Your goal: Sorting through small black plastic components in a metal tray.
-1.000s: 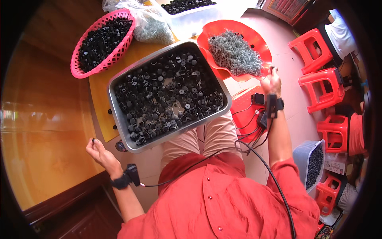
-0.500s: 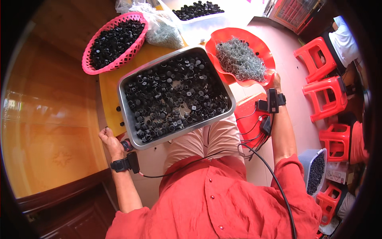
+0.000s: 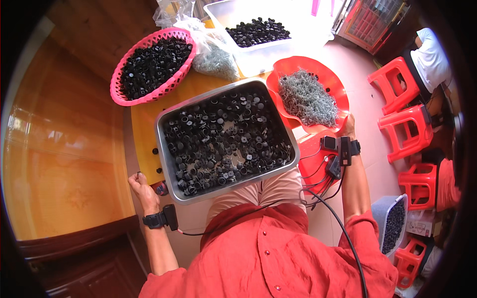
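My left hand (image 3: 145, 195) is beside the yellow tabletop's near left edge, fingers pinched together on a small dark piece (image 3: 139, 174) that shows at the tips. Next to it, a metal tray (image 3: 233, 186) full of loose black plastic caps and rings (image 3: 218, 141) reaches out over my lap. My right hand (image 3: 349, 127) is at the near right rim of a wavy red bowl (image 3: 339, 82). Its fingers are hidden behind the rim, so their grip cannot be seen. A heap of silvery screws (image 3: 308, 99) lies in that bowl, with a few black pieces among them.
Behind the tray are a pink basket (image 3: 115, 82) of black parts, a clear bag (image 3: 214, 60) of screws and a white bin (image 3: 258, 63). Cables (image 3: 328, 211) run across my lap. Red stools (image 3: 395, 84), some with people on them, line the right side.
The whole view has shifted, so the tray, bowl and basket appear lower and slightly to the right. Both hands keep about the same places beside the tray and bowl.
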`<state>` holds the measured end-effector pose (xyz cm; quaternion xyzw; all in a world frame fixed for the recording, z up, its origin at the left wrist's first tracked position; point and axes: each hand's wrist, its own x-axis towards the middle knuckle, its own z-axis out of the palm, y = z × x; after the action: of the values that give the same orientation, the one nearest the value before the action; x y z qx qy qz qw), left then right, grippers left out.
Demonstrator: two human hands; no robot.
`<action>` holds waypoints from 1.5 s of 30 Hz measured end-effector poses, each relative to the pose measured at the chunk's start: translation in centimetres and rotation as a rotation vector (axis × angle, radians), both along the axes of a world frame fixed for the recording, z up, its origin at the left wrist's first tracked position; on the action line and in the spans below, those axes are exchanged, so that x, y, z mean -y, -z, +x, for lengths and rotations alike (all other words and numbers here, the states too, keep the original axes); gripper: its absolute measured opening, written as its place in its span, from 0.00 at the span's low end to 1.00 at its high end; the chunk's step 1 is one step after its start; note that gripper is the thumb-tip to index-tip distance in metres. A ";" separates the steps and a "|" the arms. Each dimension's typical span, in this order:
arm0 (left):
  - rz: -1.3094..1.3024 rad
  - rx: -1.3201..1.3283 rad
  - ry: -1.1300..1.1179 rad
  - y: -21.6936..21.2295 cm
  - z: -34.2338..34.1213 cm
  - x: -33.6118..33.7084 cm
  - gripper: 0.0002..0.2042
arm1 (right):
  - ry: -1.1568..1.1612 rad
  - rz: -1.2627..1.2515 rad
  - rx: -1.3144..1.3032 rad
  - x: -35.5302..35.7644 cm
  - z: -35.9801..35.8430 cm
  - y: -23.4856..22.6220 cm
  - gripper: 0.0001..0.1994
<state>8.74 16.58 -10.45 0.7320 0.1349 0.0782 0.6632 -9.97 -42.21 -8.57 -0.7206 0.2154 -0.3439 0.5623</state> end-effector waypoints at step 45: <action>-0.445 -0.110 0.999 -11.4 -10.5 18.8 0.09 | -0.441 0.211 -0.049 -25.8 0.0 -9.2 0.06</action>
<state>-1.73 -2.24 0.97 0.5522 -0.1812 -0.3148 0.7505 -9.96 -16.43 0.62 -0.6957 0.1012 -0.1709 0.6904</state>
